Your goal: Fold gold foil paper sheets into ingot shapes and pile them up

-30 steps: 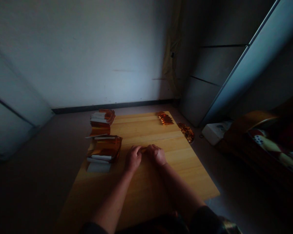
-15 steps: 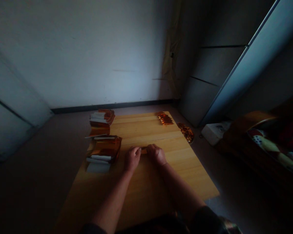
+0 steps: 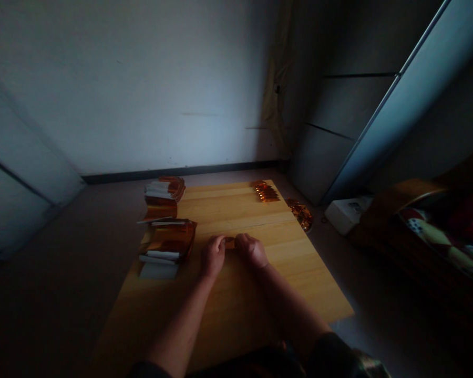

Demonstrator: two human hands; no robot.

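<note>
Over the middle of the wooden table (image 3: 236,310), a small piece of shiny copper-coloured foil paper (image 3: 230,243) is stretched between my two hands. My left hand (image 3: 213,256) pinches its left end, and my right hand (image 3: 252,250) closes on the right end. Most of the foil paper is hidden by the fingers. To the left of my left hand lies a stack of copper foil sheets (image 3: 169,239) with white backs showing. Behind it is a second stack (image 3: 163,191). At the far right corner sits a row of folded foil pieces (image 3: 266,192).
Beyond the table's right edge, a heap of shiny foil pieces (image 3: 300,215) shows low down. A white box (image 3: 347,212) is farther right, beside a wooden-armed seat (image 3: 418,189) with cushions. A pale wall (image 3: 161,94) stands behind the table.
Both hands have shifted very slightly, with the fingers moving a little on the foil paper between them. The stacks and the folded row have stayed put.
</note>
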